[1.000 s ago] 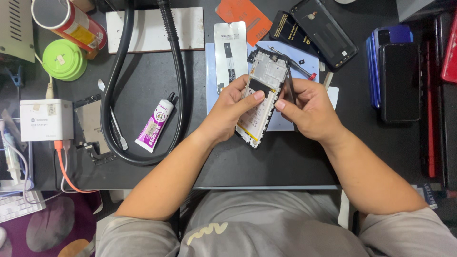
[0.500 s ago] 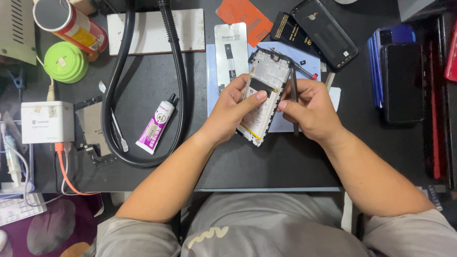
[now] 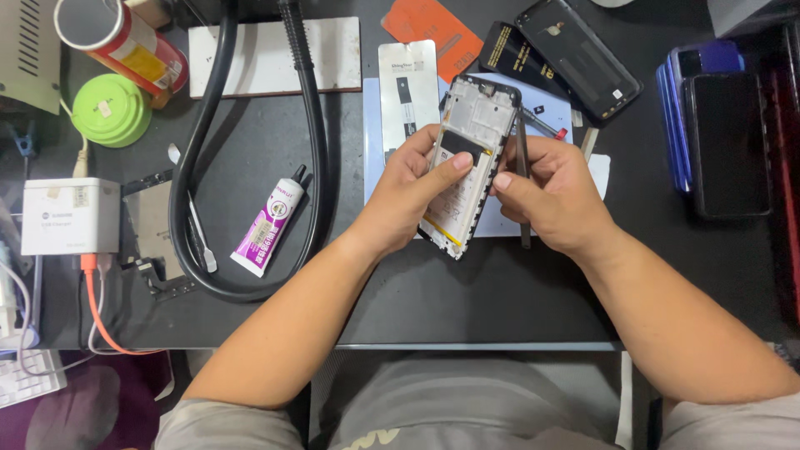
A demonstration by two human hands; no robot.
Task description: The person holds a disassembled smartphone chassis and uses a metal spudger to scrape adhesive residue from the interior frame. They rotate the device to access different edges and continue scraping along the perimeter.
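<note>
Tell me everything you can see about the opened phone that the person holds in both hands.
The opened phone is a smartphone with its back cover off, showing a whitish inner frame with a black rim and a pale battery area. It is held above the dark table, tilted, its top end pointing away from the person. The left hand grips its left edge, thumb on the inside. The right hand touches its right edge while holding thin metal tweezers beside it.
</note>
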